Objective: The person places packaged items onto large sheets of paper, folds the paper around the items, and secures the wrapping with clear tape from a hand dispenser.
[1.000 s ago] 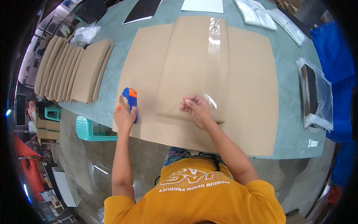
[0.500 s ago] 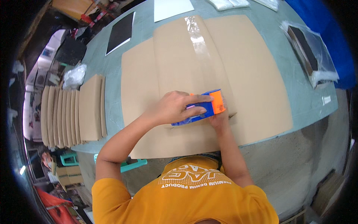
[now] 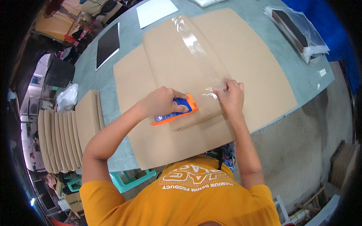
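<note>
My left hand [image 3: 163,101] is closed around a blue and orange tape dispenser [image 3: 191,102], low over the near part of a folded brown paper parcel [image 3: 166,60]. A strip of clear tape [image 3: 193,45] runs from the parcel's far edge along its top toward me. At the near end of that strip, my right hand [image 3: 232,98] has its fingers pinched together on shiny, crinkled tape. Whether the tape still joins the dispenser cannot be made out. The parcel lies on a wider flat sheet of brown paper [image 3: 260,67].
Folded brown paper pieces [image 3: 60,139] stand in a row at the table's left edge, beside a crumpled clear plastic bag [image 3: 68,97]. A black sheet [image 3: 108,47] and a white sheet [image 3: 156,12] lie farther back. Plastic-wrapped dark boards [image 3: 294,32] sit at the far right. A green stool [image 3: 132,181] stands below.
My left hand and the dispenser have moved left and tilted. My right hand has come from behind the dispenser to the tape's near end on the right. The whole view has shifted slightly.
</note>
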`<control>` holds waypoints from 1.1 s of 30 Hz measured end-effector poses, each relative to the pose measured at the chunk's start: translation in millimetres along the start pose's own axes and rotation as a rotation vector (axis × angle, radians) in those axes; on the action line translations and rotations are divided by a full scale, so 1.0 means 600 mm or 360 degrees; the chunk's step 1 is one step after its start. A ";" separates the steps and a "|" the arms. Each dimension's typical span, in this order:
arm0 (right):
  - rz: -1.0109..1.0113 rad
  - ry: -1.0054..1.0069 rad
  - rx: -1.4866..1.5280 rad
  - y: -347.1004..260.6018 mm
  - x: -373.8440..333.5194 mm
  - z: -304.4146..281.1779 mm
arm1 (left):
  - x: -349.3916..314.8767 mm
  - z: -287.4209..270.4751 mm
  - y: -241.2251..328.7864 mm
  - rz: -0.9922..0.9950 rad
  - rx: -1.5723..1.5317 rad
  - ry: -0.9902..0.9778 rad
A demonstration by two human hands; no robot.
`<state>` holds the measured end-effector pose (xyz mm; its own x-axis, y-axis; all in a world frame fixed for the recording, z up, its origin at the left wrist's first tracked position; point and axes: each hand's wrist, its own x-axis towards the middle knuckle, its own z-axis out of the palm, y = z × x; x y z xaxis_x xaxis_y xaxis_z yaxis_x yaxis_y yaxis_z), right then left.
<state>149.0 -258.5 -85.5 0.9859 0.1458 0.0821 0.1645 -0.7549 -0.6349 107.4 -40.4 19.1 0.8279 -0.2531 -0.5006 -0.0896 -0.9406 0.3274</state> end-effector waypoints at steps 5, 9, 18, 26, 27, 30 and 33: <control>-0.0406 0.0062 -0.0828 0.004 0.002 -0.015 | 0.004 -0.003 -0.002 0.0079 0.0059 -0.0001; -0.1146 -0.0609 -0.0440 -0.021 -0.060 0.029 | -0.008 0.015 -0.019 0.0145 0.0072 0.0021; -0.1165 -0.0574 -0.0557 -0.028 -0.068 0.037 | -0.106 0.015 -0.071 -0.0077 0.0390 -0.0316; -0.0931 -0.0466 -0.0680 -0.022 -0.061 0.044 | 0.034 0.071 0.067 0.0323 0.1999 -0.1231; -0.0840 -0.0375 -0.0655 -0.011 -0.052 0.045 | 0.044 0.077 0.026 0.0013 0.1752 -0.1419; -0.0592 -0.0176 -0.0644 0.023 -0.025 0.046 | -0.008 0.023 -0.090 -0.0375 0.1356 -0.1548; -0.0525 -0.0181 -0.0674 -0.033 -0.022 0.060 | -0.118 0.033 -0.179 -0.0822 0.0976 -0.0292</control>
<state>131.8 -222.6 -101.8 0.8744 0.4686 0.1259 0.4852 -0.8455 -0.2229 47.4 73.9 3.3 0.7485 0.2627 -0.6089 -0.0527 -0.8917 -0.4496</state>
